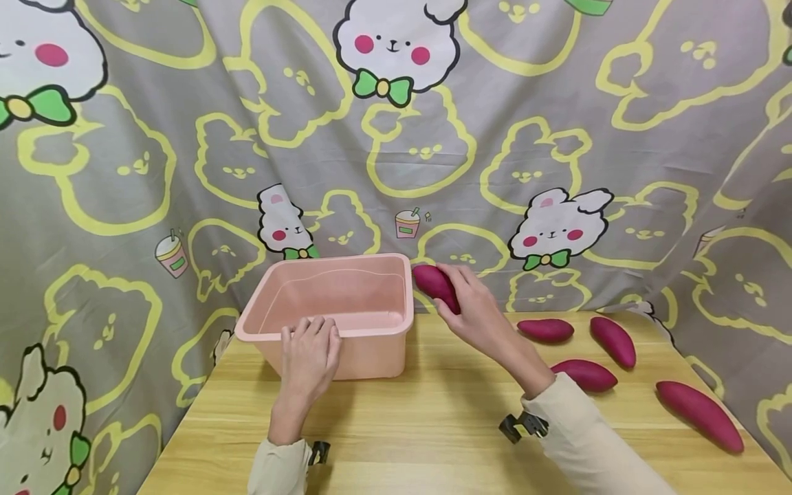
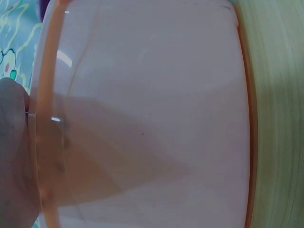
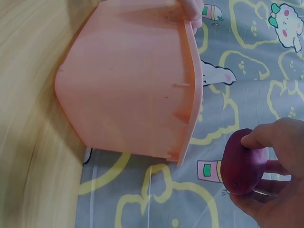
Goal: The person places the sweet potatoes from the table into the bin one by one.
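Observation:
A pink plastic bin stands at the back left of the table, and the part of its inside that shows holds nothing. My left hand grips its near rim, fingers hooked over the edge. In the left wrist view the bin wall fills most of the picture beside part of that hand. Just right of the bin, raised above the table, my right hand holds a purple sweet potato. Thumb and fingers wrap the sweet potato in the right wrist view, apart from the bin.
Several more sweet potatoes lie on the wooden table at the right, among them one near the back, one beside it, one closer and one at the far right. A patterned curtain hangs behind.

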`<state>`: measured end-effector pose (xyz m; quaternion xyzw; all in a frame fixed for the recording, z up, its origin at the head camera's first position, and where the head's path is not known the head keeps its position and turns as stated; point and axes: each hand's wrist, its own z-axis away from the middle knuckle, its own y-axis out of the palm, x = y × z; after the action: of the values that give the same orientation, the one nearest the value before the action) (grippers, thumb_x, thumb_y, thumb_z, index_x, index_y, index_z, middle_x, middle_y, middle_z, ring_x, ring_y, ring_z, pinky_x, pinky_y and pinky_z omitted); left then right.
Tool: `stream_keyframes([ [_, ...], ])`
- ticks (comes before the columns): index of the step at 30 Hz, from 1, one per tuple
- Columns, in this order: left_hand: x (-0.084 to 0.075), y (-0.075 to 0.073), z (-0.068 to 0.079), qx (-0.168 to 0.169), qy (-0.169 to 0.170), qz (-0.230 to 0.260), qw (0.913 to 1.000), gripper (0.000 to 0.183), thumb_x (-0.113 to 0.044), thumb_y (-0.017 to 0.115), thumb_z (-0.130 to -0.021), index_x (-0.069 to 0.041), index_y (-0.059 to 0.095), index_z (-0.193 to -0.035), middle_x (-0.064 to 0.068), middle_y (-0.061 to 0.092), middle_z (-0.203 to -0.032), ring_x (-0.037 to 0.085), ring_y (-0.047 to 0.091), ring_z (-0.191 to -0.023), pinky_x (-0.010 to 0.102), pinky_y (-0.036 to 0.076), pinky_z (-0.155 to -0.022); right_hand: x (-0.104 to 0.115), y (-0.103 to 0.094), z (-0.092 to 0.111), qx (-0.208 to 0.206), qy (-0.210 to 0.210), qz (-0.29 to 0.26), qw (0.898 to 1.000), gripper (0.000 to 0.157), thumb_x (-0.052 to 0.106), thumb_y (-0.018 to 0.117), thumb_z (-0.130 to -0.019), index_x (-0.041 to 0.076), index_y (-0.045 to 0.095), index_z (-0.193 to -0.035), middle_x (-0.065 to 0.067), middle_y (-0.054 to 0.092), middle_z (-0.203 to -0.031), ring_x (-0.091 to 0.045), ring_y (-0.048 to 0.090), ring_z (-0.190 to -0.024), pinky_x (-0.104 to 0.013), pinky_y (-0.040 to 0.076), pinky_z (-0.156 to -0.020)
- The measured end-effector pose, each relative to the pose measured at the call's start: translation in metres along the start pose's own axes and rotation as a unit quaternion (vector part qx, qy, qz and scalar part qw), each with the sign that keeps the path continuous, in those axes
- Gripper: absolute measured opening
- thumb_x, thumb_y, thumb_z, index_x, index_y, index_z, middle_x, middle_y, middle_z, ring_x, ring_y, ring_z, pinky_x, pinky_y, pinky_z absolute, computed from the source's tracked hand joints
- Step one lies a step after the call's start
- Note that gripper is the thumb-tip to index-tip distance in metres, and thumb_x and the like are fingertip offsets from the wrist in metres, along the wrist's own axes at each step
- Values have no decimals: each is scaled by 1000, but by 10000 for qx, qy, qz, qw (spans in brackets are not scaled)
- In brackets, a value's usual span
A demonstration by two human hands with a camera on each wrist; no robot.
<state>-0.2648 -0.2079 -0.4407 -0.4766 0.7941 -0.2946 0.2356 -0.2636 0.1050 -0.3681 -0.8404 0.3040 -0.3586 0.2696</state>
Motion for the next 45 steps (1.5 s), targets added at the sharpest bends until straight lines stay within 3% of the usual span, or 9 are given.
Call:
stream_keyframes([
  [16,0,-1,-1,93,-3,0,10000,34,-26,33,-104,-10,61,-91,9,65,-92,36,57,-90,55,34,-80,8,18,-17,-57,-262,-66,9996,57,13,76,-90,10,56,-143,-13,59,-125,-29,60,-100,-46,54,-83],
  [27,0,-1,-1,95,-3,7,10000,34,-26,33,-104,-10,59,-90,9,65,-92,36,56,-89,55,34,-80,21,30,-26,62,-493,-171,9986,57,13,79,-89,6,56,-141,-13,61,-130,-28,61,-110,-46,53,-92],
  [45,1,-1,1,82,-19,92,9999,33,-26,35,-104,-10,62,-93,10,66,-95,36,57,-91,55,34,-82,38,49,-33,75,-679,-254,9973,50,10,80,-87,9,64,-134,-11,58,-123,-28,61,-105,-44,55,-86],
])
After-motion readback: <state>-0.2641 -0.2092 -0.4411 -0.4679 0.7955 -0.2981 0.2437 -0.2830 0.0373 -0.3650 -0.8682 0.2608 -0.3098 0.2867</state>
